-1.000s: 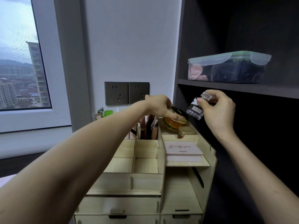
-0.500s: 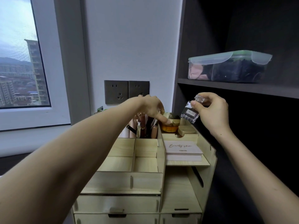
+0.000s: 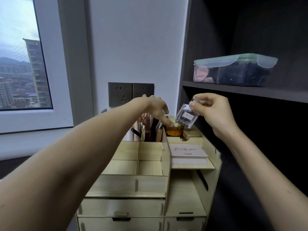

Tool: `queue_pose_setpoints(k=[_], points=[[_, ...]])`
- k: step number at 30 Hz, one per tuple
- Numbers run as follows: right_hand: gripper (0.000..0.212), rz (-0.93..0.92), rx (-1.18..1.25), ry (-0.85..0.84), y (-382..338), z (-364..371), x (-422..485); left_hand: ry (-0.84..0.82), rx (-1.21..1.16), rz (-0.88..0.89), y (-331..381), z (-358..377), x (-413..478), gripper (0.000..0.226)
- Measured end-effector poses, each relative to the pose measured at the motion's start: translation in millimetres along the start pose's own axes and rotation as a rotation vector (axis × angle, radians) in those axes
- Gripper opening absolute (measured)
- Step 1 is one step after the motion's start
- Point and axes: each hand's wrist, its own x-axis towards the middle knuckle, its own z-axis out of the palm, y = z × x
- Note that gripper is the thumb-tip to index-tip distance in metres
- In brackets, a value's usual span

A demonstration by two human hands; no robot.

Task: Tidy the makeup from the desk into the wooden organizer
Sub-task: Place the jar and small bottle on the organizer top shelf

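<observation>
We're pinching the tilted clear glass bottle [image 3: 187,118] in our right hand [image 3: 215,112], just above the amber glass jar [image 3: 174,131] our left hand [image 3: 156,107] is touching with one straight finger.

We are counting two hands, left hand [image 3: 156,107] and right hand [image 3: 215,110] — one perfume bottle [image 3: 187,117] in the right hand, one amber jar [image 3: 174,131] under the left fingertip, one pink box [image 3: 188,151] below them, two wall sockets [image 3: 120,95] behind the left hand, one lidded tub [image 3: 233,70] above the right.
</observation>
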Motion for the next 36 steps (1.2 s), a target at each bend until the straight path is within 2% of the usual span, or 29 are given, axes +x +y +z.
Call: queue_pose_setpoints(k=[3, 5, 12, 18, 23, 28, 30, 33, 36], points=[[0.024, 0.025, -0.036, -0.104, -2.0, 4.7, -1.2, 0.025, -0.433, 0.039, -9.2, -8.6, -14.6, 0.071], [0.025, 0.015, -0.093, -0.166, -2.1, 8.6, -2.5, 0.076, -0.590, 0.047, -17.0, -13.8, -29.1, 0.066], [0.029, 0.008, -0.296, -0.428, -7.7, 19.2, -7.2, 0.236, -0.695, 0.037, -34.9, -6.7, -59.0, 0.052], [0.032, 0.049, -0.342, -0.449, -1.3, 17.1, -12.6, 0.312, -0.629, -0.016, -41.4, 5.0, -73.4, 0.046], [0.034, 0.053, -0.371, -0.419, -0.9, 18.2, -17.7, 0.323, -0.646, 0.001, -39.8, 7.3, -82.8, 0.036], [0.045, 0.049, -0.393, -0.436, -4.0, 15.7, -20.7, 0.342, -0.618, -0.004, -38.5, 6.8, -94.9, 0.032], [0.040, 0.021, -0.353, -0.303, -10.5, 10.8, -20.1, 0.353, -0.620, -0.001, -38.5, 3.6, -101.4, 0.031], [0.019, -0.083, -0.394, -0.074, -30.3, 5.6, -25.6, 0.367, -0.644, 0.011, -37.4, -3.6, -117.6, 0.033], [0.016, -0.185, -0.438, -0.020, -56.2, 9.5, -48.4, 0.405, -0.645, 0.008, -34.5, -8.7, -144.2, 0.032]])
